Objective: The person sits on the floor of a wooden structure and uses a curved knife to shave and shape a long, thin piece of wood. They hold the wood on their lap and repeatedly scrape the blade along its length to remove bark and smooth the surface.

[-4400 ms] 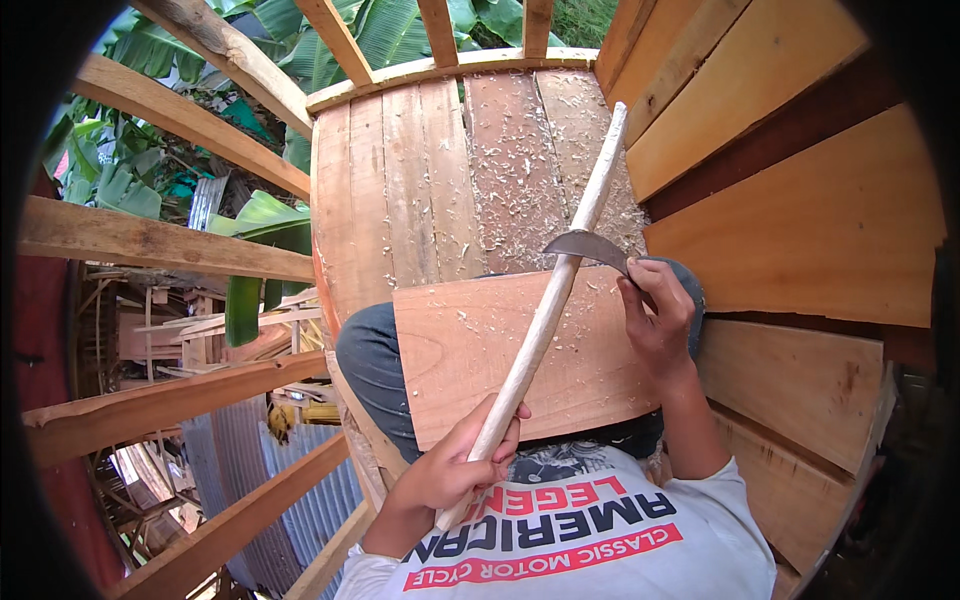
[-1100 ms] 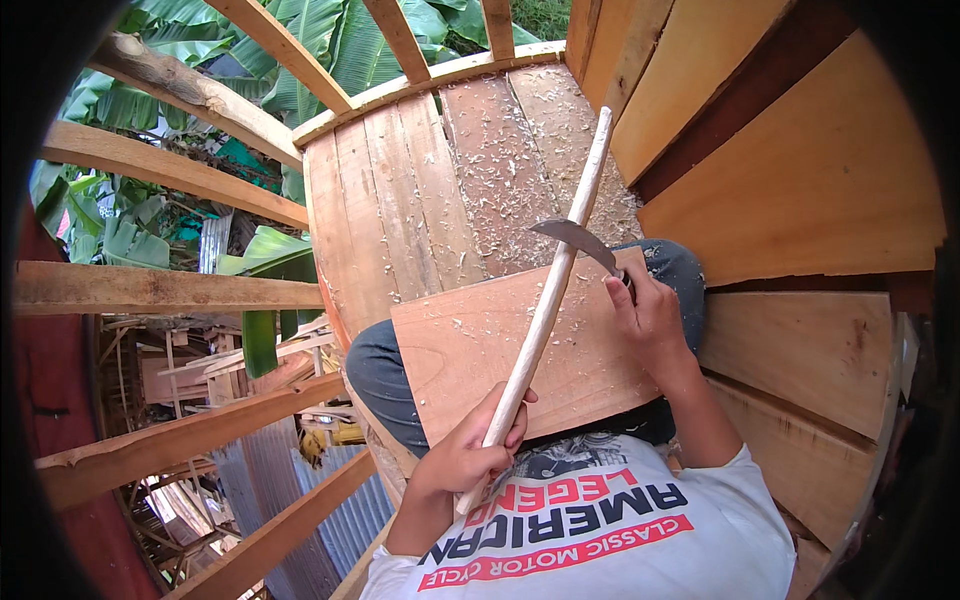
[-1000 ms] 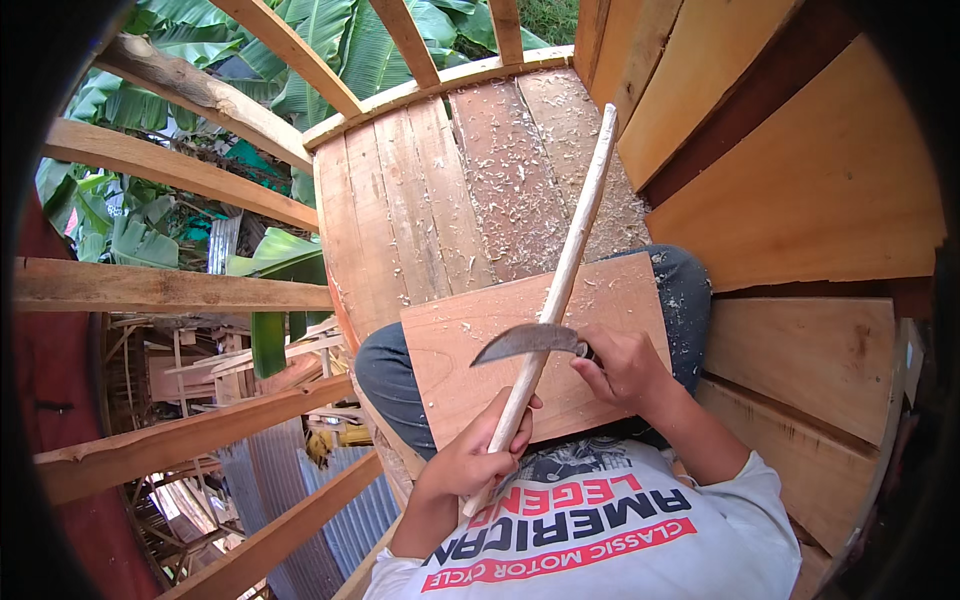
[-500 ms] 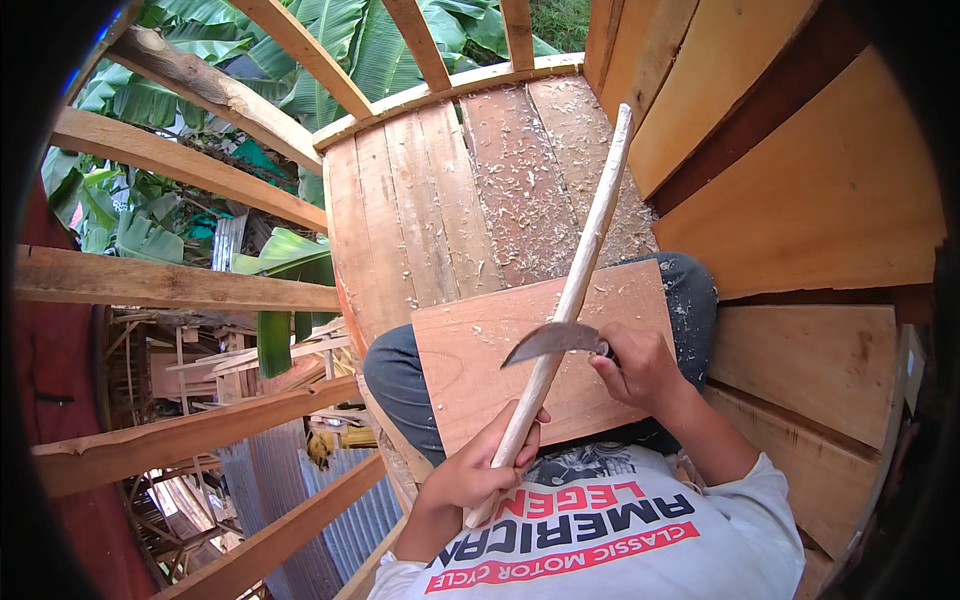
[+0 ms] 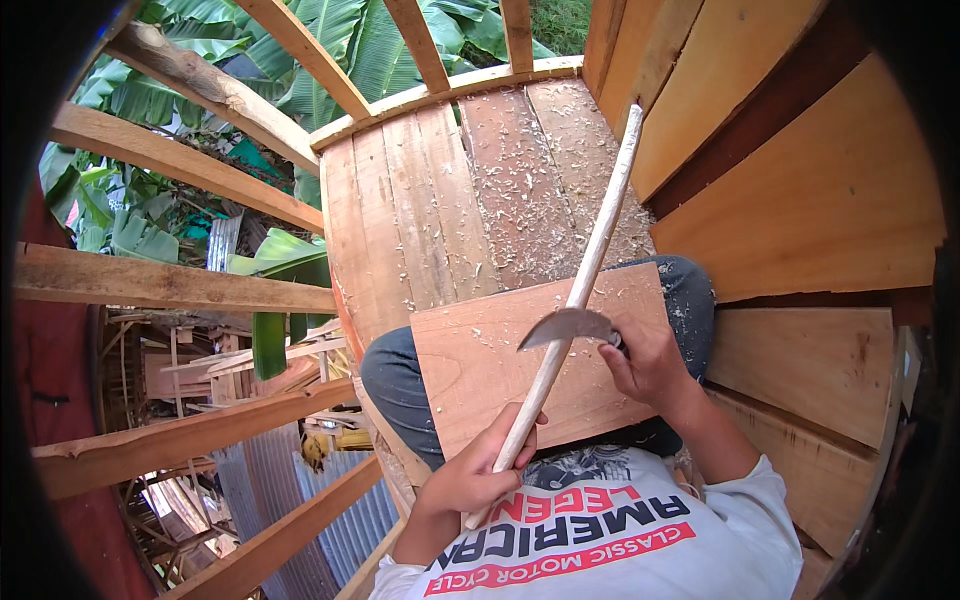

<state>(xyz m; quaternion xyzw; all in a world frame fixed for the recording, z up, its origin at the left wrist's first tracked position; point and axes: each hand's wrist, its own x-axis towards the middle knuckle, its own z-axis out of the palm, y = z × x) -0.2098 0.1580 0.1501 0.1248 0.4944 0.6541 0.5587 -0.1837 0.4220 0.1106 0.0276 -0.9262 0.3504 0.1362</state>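
Note:
My left hand [image 5: 487, 462] is closed round the lower part of a long, pale, peeled wooden stick [image 5: 597, 240], which slants up and away to the right. The stick's near end points toward my shirt. In my right hand [image 5: 647, 362] is a knife with a curved, dark blade [image 5: 566, 326]; the fingers wrap its handle and hide most of it. The blade lies across the stick near its middle, its tip pointing left. Beneath both, a flat wooden board [image 5: 470, 370] rests across my lap, with a few shavings on it.
Pale shavings are scattered over the plank floor [image 5: 430, 210] ahead. A wall of wooden boards [image 5: 800, 220] stands close on the right. Along the left and far side run wooden railing bars [image 5: 180, 278], with banana leaves and corrugated metal sheets beyond.
My right hand and the knife have moved slightly right and farther up the stick. The stick's far end has shifted a little to the right; my left hand keeps its hold.

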